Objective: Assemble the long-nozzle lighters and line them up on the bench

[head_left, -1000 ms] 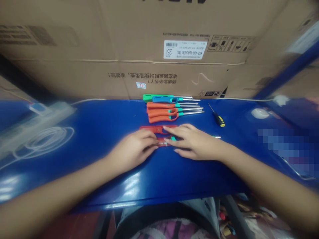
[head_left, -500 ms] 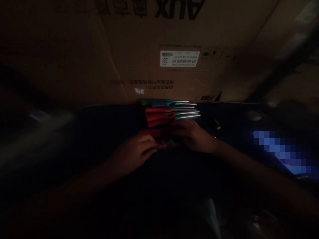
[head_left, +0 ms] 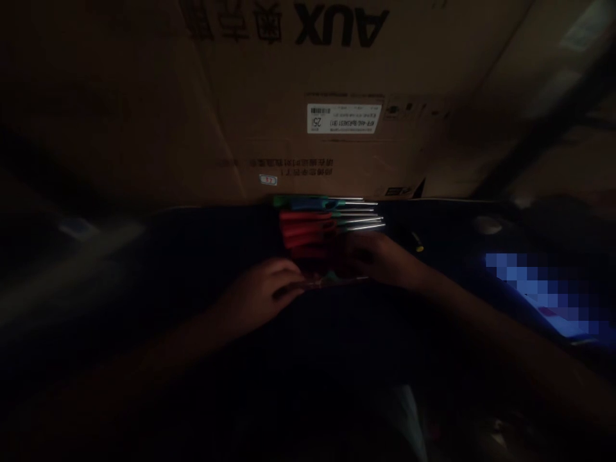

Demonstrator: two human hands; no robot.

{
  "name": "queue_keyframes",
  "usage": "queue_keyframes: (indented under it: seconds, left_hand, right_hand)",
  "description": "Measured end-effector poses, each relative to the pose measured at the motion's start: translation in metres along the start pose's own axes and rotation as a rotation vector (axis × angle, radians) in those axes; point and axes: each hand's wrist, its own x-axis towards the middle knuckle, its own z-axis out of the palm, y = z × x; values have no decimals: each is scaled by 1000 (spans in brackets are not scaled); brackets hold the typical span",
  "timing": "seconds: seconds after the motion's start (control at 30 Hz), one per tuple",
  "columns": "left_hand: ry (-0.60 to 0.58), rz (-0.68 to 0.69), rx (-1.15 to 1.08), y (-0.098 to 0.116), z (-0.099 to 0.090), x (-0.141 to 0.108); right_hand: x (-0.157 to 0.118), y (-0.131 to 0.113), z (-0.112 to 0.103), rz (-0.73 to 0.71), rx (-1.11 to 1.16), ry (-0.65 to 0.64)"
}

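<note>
The scene is very dark. Several long-nosed lighters [head_left: 308, 224] with red, blue and green handles lie side by side, their metal rods pointing right. Just below this row, my left hand [head_left: 269, 285] is closed on the handle end of another lighter [head_left: 331, 278], which shows a green collar and a thin rod. My right hand [head_left: 385, 256] is by the rod end of that lighter and the lowest red handles. Its fingers are curled; what they hold, if anything, is lost in shadow.
A large cardboard box [head_left: 269, 96] with a white label [head_left: 343, 119] stands behind the lighters. To the right lie a small yellow-tipped object [head_left: 418, 244] and a brightly lit blue, pixelated screen [head_left: 543, 295]. A pale round object [head_left: 487, 224] sits farther back.
The view has shifted slightly. My right hand has moved a little right and up off the held lighter, so its collar and rod show more. My left hand keeps its grip.
</note>
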Motion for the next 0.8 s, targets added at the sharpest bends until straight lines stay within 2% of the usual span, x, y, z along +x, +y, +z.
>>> queue_keyframes:
  seconds: [0.13, 0.23, 0.4, 0.6, 0.8]
  left_hand:
    - [60, -31, 39, 2, -2, 2]
    - [136, -4, 113, 7, -8, 6]
    - [184, 87, 180, 6, -12, 9]
    - [140, 67, 88, -1, -4, 4]
    - [101, 40, 48, -2, -2, 2]
  right_hand:
    - [-1, -7, 0, 145, 114, 108]
    - [-1, -17, -1, 224, 253, 176]
    - [0, -28, -5, 297, 543, 68]
    - [-2, -29, -5, 257, 664, -75]
    - [-5, -27, 1, 68, 442, -86]
